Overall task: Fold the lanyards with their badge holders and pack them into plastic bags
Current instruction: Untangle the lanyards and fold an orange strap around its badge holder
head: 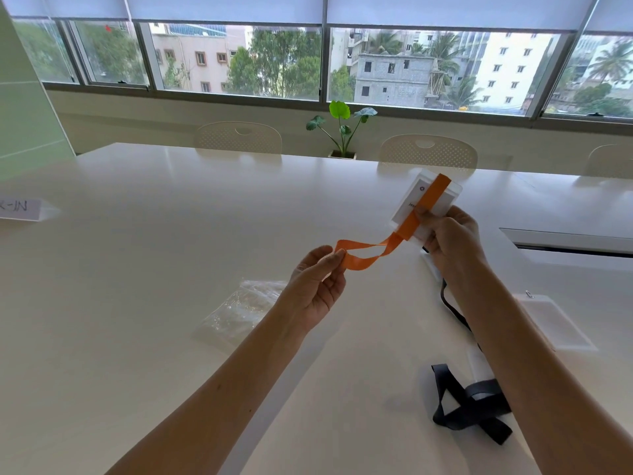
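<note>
An orange lanyard (370, 253) is stretched in the air between both hands above the white table (154, 303). My right hand (452, 238) grips a clear badge holder (407, 200) with a white card inside, its thumb pressing orange strap folds flat against it. My left hand (318, 282) pinches the lanyard's looped free end, lower and to the left. A clear plastic bag (239, 311) lies crumpled on the table under my left forearm. A black lanyard (472, 406) lies tangled at the lower right, partly hidden by my right arm.
Another clear badge holder (555, 320) lies flat at the right. A folded paper sign (24, 209) stands at the far left. A cable slot (565, 240) is cut into the table at the right. White chairs (428, 152) and a potted plant (342, 132) stand behind the far edge.
</note>
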A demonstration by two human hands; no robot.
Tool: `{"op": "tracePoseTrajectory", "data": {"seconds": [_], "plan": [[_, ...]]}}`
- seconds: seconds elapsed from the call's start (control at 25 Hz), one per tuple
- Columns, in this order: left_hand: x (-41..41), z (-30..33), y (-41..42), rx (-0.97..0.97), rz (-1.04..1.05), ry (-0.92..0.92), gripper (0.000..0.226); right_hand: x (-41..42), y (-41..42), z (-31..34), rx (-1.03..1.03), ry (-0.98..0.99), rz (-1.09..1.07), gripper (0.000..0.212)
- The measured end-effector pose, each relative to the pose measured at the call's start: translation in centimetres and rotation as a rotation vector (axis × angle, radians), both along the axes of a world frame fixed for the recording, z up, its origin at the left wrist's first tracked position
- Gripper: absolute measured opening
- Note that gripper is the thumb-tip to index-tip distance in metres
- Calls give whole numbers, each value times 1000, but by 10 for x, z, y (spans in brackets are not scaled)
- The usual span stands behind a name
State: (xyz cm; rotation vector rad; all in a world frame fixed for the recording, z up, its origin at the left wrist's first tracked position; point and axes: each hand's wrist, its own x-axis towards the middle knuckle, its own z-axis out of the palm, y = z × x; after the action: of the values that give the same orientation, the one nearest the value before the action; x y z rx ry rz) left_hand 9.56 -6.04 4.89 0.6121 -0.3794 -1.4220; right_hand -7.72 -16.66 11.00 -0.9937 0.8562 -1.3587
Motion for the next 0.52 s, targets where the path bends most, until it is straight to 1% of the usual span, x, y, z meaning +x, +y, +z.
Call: {"op": "tracePoseTrajectory", "data": {"seconds": [0.08, 0.24, 0.32, 0.4, 0.44, 0.52], "plan": [[1, 0, 1, 114, 7, -146, 24, -2, 1, 1, -45, -4, 4, 24], [1, -1, 0, 312, 2, -638, 26, 2, 5, 1, -216, 54, 7, 21], [1, 0, -2, 365, -70, -840, 30, 8, 10, -1, -310, 119, 6, 21], [3, 0, -3, 322, -152, -1077, 32, 12, 14, 0, -373, 189, -2, 22], [4, 0, -3, 255, -169, -1168, 31, 13, 15, 0, -389, 216, -10, 23], [7, -1, 0, 96, -171, -1244, 28, 14, 15, 2, -398, 255, -33, 23]]}}
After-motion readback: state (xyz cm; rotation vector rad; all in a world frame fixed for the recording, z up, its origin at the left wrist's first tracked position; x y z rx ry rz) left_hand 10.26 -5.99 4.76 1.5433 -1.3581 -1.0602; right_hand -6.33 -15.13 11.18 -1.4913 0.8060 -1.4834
